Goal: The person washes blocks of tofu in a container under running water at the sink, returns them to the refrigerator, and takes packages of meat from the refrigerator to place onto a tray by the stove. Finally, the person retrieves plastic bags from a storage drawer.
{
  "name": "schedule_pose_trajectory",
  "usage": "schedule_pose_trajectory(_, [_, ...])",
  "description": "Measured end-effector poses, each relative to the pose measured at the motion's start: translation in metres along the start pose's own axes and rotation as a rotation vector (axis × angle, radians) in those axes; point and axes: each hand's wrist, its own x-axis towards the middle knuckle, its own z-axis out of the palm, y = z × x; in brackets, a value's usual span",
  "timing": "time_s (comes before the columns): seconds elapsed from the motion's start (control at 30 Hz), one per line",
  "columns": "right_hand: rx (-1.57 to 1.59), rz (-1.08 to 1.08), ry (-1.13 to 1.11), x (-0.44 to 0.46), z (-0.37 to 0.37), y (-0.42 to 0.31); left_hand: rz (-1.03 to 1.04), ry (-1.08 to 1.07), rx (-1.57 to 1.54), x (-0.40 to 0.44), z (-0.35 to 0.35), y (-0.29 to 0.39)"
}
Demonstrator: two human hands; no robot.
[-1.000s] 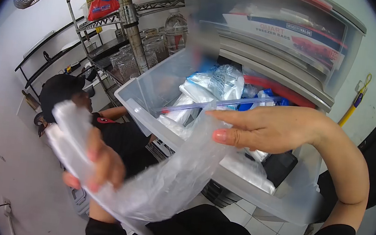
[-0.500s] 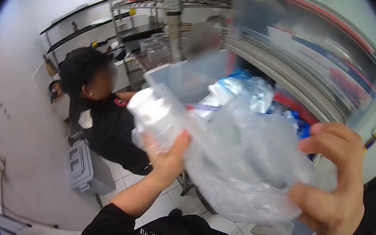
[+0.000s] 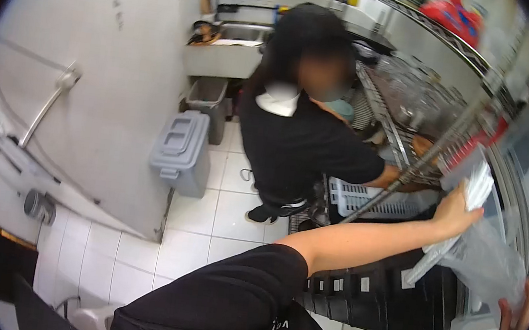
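My left hand (image 3: 457,216) reaches out to the right, its fingers wrapped round a white plastic-wrapped bundle (image 3: 480,186); what is inside the wrapping I cannot make out. From it, a clear plastic bag (image 3: 488,259) spreads down to the right. My right hand (image 3: 518,318) shows only in part at the right edge, its fingers curled at the lower end of the bag. Behind the bag, a translucent plastic container (image 3: 479,313) is partly hidden.
A person in black (image 3: 311,131) stands ahead, one arm at the wire shelving (image 3: 404,142). A white slotted basket (image 3: 378,201) and black bins (image 3: 379,302) lie below my left arm. A lidded grey bin (image 3: 185,149) stands on the tiled floor (image 3: 189,225) by the wall.
The view has swung left, so the co-worker appears nearer the middle and my hands farther right. My left hand still holds the white bundle, and the bag looks more gathered.
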Motion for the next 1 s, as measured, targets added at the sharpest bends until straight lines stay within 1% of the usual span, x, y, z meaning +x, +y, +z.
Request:
schedule_pose_trajectory(0.03, [-0.011, -0.040, 0.000, 0.007, -0.011, -0.015, 0.050, 0.030, 0.012, -0.008, -0.016, 0.001])
schedule_pose_trajectory(0.07, [0.008, -0.108, -0.033, 0.028, -0.044, -0.051, 0.055, 0.071, 0.021, -0.021, -0.041, 0.009])
schedule_pose_trajectory(0.13, [0.164, -0.205, -0.150, 0.052, -0.100, -0.116, 0.202, -0.011, 0.014, -0.065, -0.108, 0.035])
schedule_pose_trajectory(0.17, [0.539, -0.035, -0.320, 0.037, -0.102, -0.130, 0.221, 0.010, 0.047, -0.091, -0.139, 0.034])
schedule_pose_trajectory(0.2, [0.891, 0.192, -0.430, 0.022, -0.104, -0.144, 0.191, 0.011, 0.044, -0.123, -0.180, 0.049])
schedule_pose_trajectory(0.23, [0.685, -0.201, -0.389, 0.011, -0.092, -0.148, 0.161, 0.012, 0.041, -0.156, -0.221, 0.064])
schedule_pose_trajectory(0.27, [0.994, -0.316, -0.412, 0.016, -0.099, -0.191, 0.124, 0.020, 0.161, -0.188, -0.261, 0.064])
schedule_pose_trajectory(0.3, [1.155, -0.499, -0.495, 0.020, -0.090, -0.222, 0.099, 0.083, 0.209, -0.224, -0.301, 0.069])
schedule_pose_trajectory(0.33, [1.377, -0.477, -0.649, 0.013, -0.070, -0.251, -0.029, 0.131, 0.206, -0.261, -0.341, 0.087])
schedule_pose_trajectory(0.37, [1.585, -0.445, -0.816, 0.005, -0.048, -0.291, -0.094, 0.294, 0.219, -0.297, -0.373, 0.097])
schedule_pose_trajectory(0.4, [1.775, -0.317, -0.488, -0.005, -0.016, -0.354, -0.094, 0.382, 0.249, -0.332, -0.410, 0.108])
schedule_pose_trajectory(0.43, [1.921, -0.159, -0.628, 0.011, -0.044, -0.434, -0.094, 0.471, 0.280, -0.364, -0.443, 0.122])
schedule_pose_trajectory(0.47, [1.965, -0.225, -0.495, 0.020, -0.065, -0.508, -0.089, 0.586, 0.230, -0.396, -0.473, 0.143])
schedule_pose_trajectory(0.5, [2.024, -0.105, -0.619, 0.025, -0.090, -0.575, -0.080, 0.705, 0.177, -0.426, -0.502, 0.165])
schedule_pose_trajectory(0.53, [1.995, -0.136, -0.601, 0.025, -0.107, -0.640, -0.114, 0.836, 0.169, -0.455, -0.530, 0.187])
schedule_pose_trajectory(0.57, [1.882, -0.383, -0.381, 0.027, -0.121, -0.697, -0.106, 0.894, 0.181, -0.483, -0.560, 0.206])
schedule_pose_trajectory(0.6, [1.914, -0.518, -0.407, 0.030, -0.148, -0.740, -0.073, 1.026, 0.173, -0.510, -0.590, 0.223])
schedule_pose_trajectory(0.63, [1.947, -0.559, -0.612, 0.030, -0.170, -0.773, -0.038, 1.154, 0.167, -0.538, -0.619, 0.243])
schedule_pose_trajectory(0.7, [1.933, -0.824, -0.646, 0.030, -0.211, -0.828, -0.028, 1.401, 0.041, -0.593, -0.668, 0.288])
schedule_pose_trajectory(0.73, [1.941, -0.854, -0.668, 0.030, -0.234, -0.858, 0.034, 1.536, -0.014, -0.620, -0.691, 0.312])
schedule_pose_trajectory(0.77, [2.019, -0.953, -0.541, 0.027, -0.258, -0.890, 0.099, 1.665, -0.081, -0.650, -0.714, 0.334])
schedule_pose_trajectory(0.8, [2.088, -1.048, -0.410, 0.026, -0.278, -0.919, 0.123, 1.694, -0.152, -0.683, -0.740, 0.352])
schedule_pose_trajectory(0.83, [2.083, -1.074, -0.429, 0.022, -0.300, -0.949, 0.154, 1.718, -0.223, -0.714, -0.763, 0.367])
schedule_pose_trajectory(0.9, [2.121, -1.070, -0.357, 0.020, -0.342, -1.007, 0.219, 1.762, -0.233, -0.752, -0.797, 0.399])
schedule_pose_trajectory(0.93, [2.130, -1.103, -0.364, 0.020, -0.357, -1.038, 0.274, 1.784, -0.231, -0.773, -0.814, 0.414])
schedule_pose_trajectory(1.0, [1.976, -1.213, -0.466, 0.019, -0.389, -1.111, 0.324, 1.812, -0.224, -0.818, -0.864, 0.434])
